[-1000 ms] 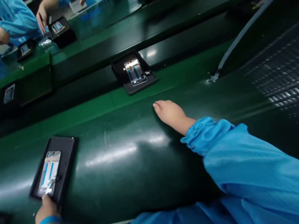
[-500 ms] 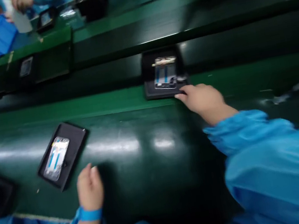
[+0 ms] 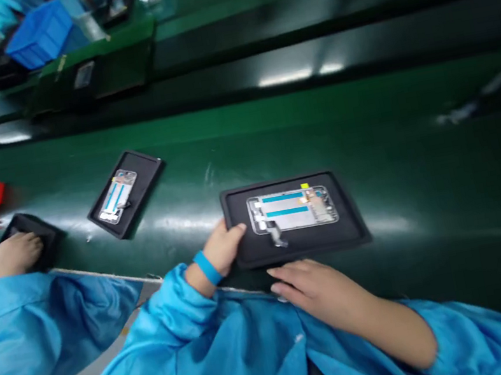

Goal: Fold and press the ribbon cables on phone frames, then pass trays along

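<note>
Black tray (image 3: 300, 246) (gripped by both hands) holds phone frame (image 3: 292, 209).

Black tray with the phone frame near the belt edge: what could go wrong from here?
The black tray lies at the near edge of the green belt, held only at one end by the left hand; it could tip off. The phone frame lies loose and might slide. The right hand rests beside the tray, not gripping.

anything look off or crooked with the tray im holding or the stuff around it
Nothing looks damaged or spilled. The black tray lies flat on the green belt, left hand gripping its edge, right hand at its near side. The phone frame sits squarely in it. The other tray lies diagonally on the belt.
</note>
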The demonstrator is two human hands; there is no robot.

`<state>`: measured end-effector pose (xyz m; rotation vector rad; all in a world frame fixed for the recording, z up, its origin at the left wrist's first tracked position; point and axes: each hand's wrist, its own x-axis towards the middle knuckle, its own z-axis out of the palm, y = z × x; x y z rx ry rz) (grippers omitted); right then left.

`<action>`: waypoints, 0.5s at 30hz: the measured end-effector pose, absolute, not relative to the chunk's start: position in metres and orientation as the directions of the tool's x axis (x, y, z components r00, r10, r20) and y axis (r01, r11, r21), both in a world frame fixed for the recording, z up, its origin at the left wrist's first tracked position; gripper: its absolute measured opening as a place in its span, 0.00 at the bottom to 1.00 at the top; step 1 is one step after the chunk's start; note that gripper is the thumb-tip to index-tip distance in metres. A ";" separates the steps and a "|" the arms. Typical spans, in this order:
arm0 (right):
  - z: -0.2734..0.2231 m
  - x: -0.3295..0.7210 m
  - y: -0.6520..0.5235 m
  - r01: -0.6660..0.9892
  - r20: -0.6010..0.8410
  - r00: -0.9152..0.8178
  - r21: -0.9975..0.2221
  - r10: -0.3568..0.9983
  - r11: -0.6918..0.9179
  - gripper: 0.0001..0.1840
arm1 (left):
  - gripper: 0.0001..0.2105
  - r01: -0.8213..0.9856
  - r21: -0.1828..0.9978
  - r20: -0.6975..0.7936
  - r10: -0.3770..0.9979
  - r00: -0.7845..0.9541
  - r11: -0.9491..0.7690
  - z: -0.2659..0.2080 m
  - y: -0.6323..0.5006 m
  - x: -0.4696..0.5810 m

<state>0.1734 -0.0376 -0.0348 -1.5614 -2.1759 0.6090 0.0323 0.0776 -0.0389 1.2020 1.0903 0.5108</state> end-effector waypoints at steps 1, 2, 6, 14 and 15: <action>-0.035 0.174 -0.042 0.784 0.066 -0.257 -0.569 0.964 0.248 0.15 | 0.21 0.282 0.909 -0.407 0.799 0.442 0.307 -0.036 0.085 0.022; -0.037 0.176 -0.046 0.800 0.070 -0.197 -0.565 0.978 0.202 0.16 | 0.21 0.396 0.889 -0.391 0.832 0.393 0.231 -0.034 0.093 0.013; -0.047 0.177 -0.056 0.862 0.047 -0.016 -0.506 0.999 0.037 0.18 | 0.19 0.810 0.541 -0.095 0.940 0.328 -0.228 -0.040 0.106 -0.008; -0.033 0.173 -0.017 0.945 0.069 0.037 -0.326 0.997 -0.013 0.18 | 0.15 0.658 0.114 0.136 0.668 0.732 -0.745 -0.057 0.062 -0.027; -0.029 0.174 -0.009 0.947 0.062 0.014 -0.322 0.998 0.007 0.19 | 0.14 0.601 0.111 0.166 0.611 0.774 -0.792 -0.057 0.056 -0.024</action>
